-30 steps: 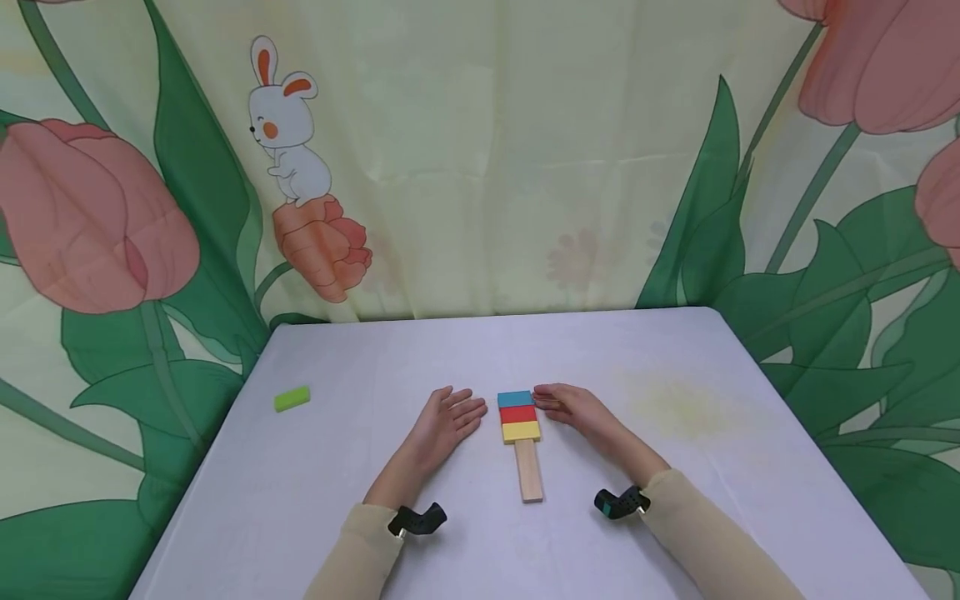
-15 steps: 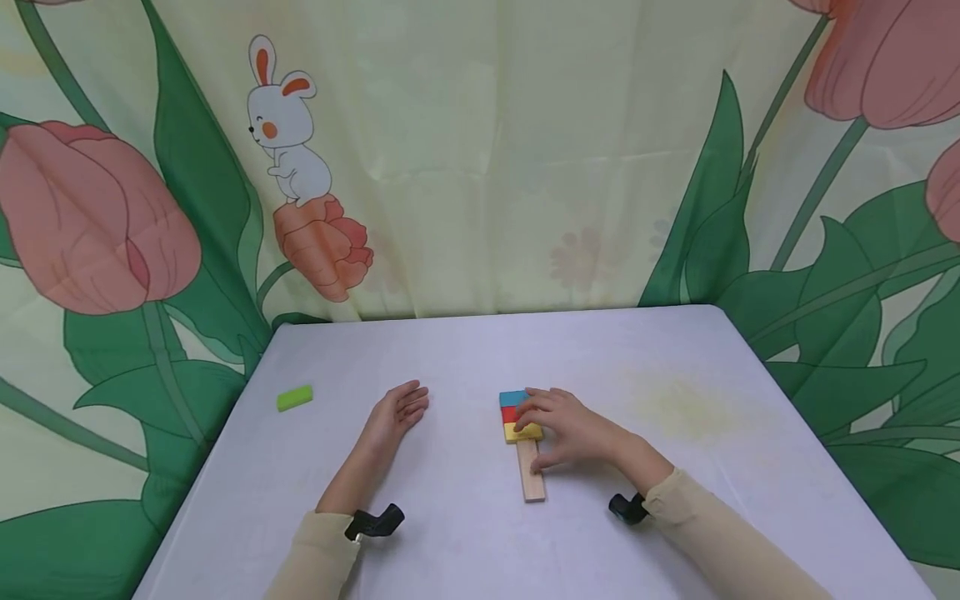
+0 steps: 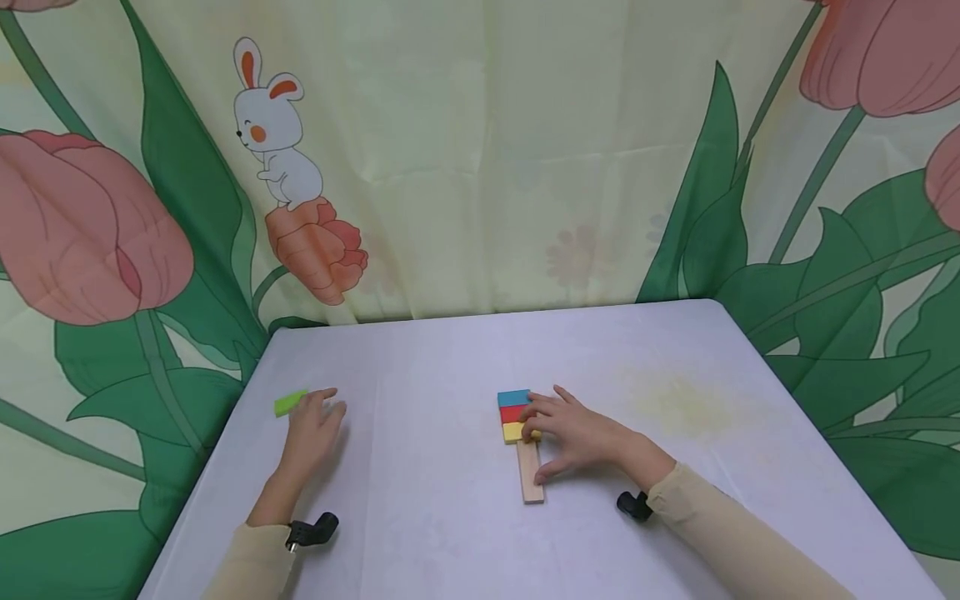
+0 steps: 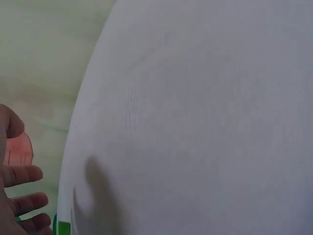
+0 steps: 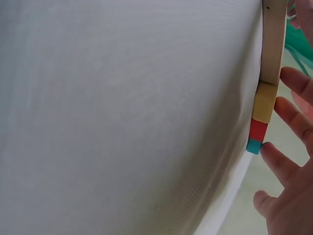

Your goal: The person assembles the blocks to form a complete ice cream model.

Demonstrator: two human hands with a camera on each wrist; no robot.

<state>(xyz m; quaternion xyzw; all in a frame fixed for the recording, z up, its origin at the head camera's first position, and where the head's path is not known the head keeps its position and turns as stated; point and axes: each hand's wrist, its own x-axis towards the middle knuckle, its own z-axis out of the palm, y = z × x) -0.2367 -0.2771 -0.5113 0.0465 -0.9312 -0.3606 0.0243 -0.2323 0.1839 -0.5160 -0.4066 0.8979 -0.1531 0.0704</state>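
Blue (image 3: pixel 513 398), red (image 3: pixel 512 413) and yellow (image 3: pixel 512 432) wooden blocks lie edge to edge in a column on the table, above a long plain wood block (image 3: pixel 529 479). Over the column's right side is my right hand (image 3: pixel 581 433), fingers spread and loosely bent. In the right wrist view its fingertips (image 5: pixel 268 147) come right at the blocks. At the left, my left hand (image 3: pixel 307 437) is beside a lime green block (image 3: pixel 288 403), fingers extended and partly covering it. Just a corner of the green block (image 4: pixel 64 228) shows in the left wrist view.
A white cloth covers the table (image 3: pixel 442 517), with a pale yellow stain right of the column. Behind the far edge hangs a curtain (image 3: pixel 450 167) printed with tulips and a rabbit. Each wrist wears a black camera mount (image 3: pixel 313 530).
My left hand has gone from beside the column leftward to the green block. The right hand has shifted from the blue block's right edge to over the column, its fingers spreading.
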